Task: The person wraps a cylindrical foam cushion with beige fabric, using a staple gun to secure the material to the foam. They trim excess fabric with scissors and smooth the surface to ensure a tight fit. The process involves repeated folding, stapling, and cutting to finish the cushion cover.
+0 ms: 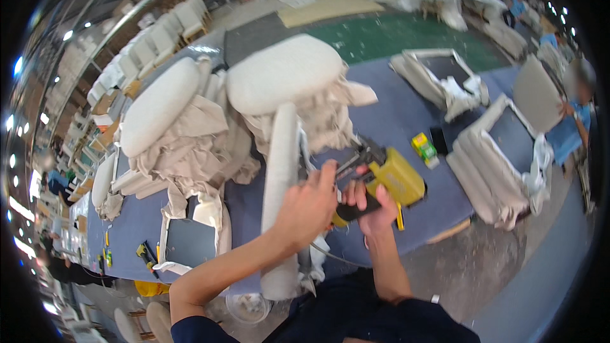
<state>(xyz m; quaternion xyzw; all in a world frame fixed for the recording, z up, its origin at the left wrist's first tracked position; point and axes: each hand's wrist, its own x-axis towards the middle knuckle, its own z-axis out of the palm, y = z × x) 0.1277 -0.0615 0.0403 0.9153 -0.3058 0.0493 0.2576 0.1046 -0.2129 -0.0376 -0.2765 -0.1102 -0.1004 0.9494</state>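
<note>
My right hand (375,206) is wrapped round the black grip of a yellow staple gun (397,178), tilted above the blue-grey table. My left hand (308,206) is closed, its fingertips up against the gun's metal magazine (348,164). What sits inside those left fingers is hidden. Under my left wrist, a long padded panel in light fabric (279,184) stands on its edge, reaching past the table's near side. Behind it rises a cushion (286,73) on a heap of loose beige cloth (308,128). An air hose (333,256) hangs below the gun.
A second cushion (162,105) lies on piled covers at left, near an upholstered frame (190,241) and another tool (147,259). Rightward are a yellow-green box (424,149), a dark phone-like slab (438,141) and stacked seat pads (492,165). A co-worker (575,121) handles a panel there.
</note>
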